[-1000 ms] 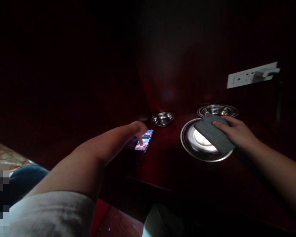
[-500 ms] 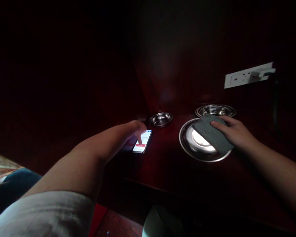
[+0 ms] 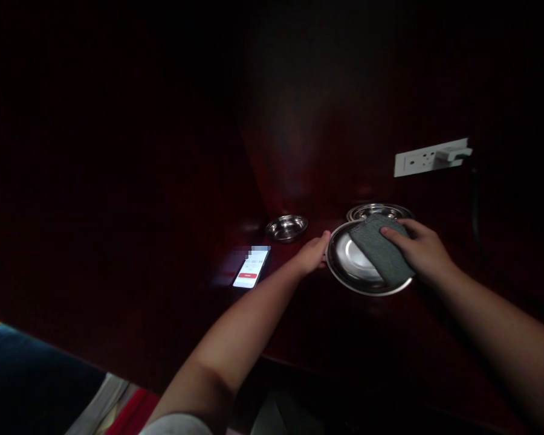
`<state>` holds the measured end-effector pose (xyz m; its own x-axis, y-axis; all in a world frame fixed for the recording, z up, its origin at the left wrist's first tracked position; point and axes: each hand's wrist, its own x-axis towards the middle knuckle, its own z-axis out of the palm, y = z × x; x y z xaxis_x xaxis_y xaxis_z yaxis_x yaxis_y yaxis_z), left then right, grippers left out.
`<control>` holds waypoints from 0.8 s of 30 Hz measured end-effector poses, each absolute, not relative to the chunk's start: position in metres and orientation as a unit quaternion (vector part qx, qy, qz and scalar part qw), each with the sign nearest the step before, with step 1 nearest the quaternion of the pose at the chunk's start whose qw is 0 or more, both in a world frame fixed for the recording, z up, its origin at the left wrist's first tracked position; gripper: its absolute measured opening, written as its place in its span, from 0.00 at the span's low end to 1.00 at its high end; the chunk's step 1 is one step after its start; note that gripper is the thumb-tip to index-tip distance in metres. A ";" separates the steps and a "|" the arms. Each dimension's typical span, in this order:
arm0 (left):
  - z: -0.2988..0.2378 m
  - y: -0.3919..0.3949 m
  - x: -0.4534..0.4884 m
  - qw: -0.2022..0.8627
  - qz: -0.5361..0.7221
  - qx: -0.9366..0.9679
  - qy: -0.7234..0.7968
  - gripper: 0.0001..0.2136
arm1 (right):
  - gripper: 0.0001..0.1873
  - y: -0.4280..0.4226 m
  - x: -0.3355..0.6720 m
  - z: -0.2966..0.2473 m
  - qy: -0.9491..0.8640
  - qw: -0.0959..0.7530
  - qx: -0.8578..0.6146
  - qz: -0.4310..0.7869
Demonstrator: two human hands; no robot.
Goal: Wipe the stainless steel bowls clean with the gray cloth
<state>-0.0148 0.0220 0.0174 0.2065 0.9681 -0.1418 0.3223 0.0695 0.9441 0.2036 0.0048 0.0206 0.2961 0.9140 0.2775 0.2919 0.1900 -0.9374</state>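
A shiny steel plate (image 3: 344,260) with a raised rim is in front of me, its face turned up toward me. My left hand (image 3: 315,254) grips its left rim, thumb at the edge and the other fingers partly hidden behind. My right hand (image 3: 424,251) is closed on a folded grey-green cloth (image 3: 383,251), which lies over the right half of the plate. The right fingers are largely hidden by the cloth and plate. Left of my left hand, a phone (image 3: 252,269) with a lit screen lies on the dark red surface.
A small steel bowl (image 3: 286,228) stands near the back corner. More steel dishes (image 3: 360,211) sit behind the plate. On the back wall is a white socket panel (image 3: 410,163) with a plug (image 3: 451,154) and a hanging dark cable (image 3: 475,205).
My left hand has left the phone screen and moved right to the plate's left rim, taking hold of it. The right hand still holds the cloth on the plate. The view has shifted slightly.
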 end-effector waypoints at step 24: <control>0.016 -0.020 -0.011 0.179 0.572 0.634 0.489 0.16 | 0.06 0.036 0.217 -0.017 -0.609 0.487 -0.560 0.278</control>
<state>-0.0108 -0.0204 0.0156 -0.1321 0.8250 0.5494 0.4144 -0.4576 0.7867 0.2171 0.0357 -0.0170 0.1033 0.9538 0.2822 0.4119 0.2173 -0.8849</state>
